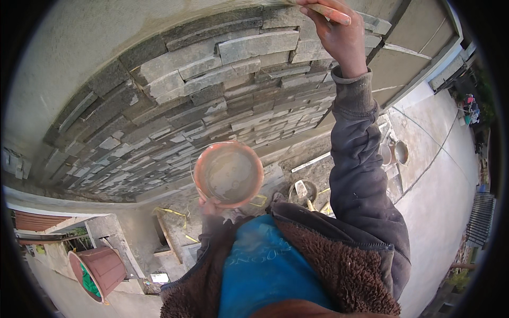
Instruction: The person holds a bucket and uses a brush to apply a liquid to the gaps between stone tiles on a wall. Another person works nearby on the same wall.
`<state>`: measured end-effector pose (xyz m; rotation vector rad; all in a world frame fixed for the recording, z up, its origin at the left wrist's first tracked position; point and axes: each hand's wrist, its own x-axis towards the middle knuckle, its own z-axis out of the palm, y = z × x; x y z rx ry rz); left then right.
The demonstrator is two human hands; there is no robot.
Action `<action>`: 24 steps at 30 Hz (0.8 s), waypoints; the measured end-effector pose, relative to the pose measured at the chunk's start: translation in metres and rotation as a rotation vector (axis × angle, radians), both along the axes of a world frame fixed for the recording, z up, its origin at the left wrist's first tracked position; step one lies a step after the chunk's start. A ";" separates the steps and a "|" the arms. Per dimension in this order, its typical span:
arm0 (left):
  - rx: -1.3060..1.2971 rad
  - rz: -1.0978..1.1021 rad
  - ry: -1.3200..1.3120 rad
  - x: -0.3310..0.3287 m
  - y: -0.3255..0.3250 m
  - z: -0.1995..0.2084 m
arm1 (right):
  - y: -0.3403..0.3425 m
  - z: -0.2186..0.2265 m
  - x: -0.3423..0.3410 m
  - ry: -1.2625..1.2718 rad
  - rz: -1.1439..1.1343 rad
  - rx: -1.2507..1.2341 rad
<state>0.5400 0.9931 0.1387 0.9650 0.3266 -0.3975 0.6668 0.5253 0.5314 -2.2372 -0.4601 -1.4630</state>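
My right hand [339, 37] is raised to the top of a grey stone-clad wall [212, 90], gripping a tool with a pale handle [331, 11] whose tip rests on the uppermost stone course. My left hand [211, 206] holds the rim of an orange bowl [229, 174] in front of my chest; the bowl's inside is coated with grey mortar. The hand itself is partly hidden under the bowl. My right arm wears a dark grey sleeve [360, 175].
Bare grey render [79, 42] lies above the stone courses. Down on the ground are a brown bucket [101, 270] at lower left, yellow straps [172, 212], two round pans [395, 152] at right, a white strip [310, 162] and concrete paving [440, 175].
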 end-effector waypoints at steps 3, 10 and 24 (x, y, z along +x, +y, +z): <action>0.098 0.105 0.046 -0.008 0.000 -0.007 | 0.009 -0.002 0.001 0.014 0.043 -0.022; 0.188 0.045 0.104 -0.002 -0.013 0.014 | -0.039 0.005 -0.014 -0.009 -0.089 -0.030; 0.151 0.069 0.104 -0.005 -0.061 0.044 | -0.083 0.016 -0.016 0.001 -0.144 -0.152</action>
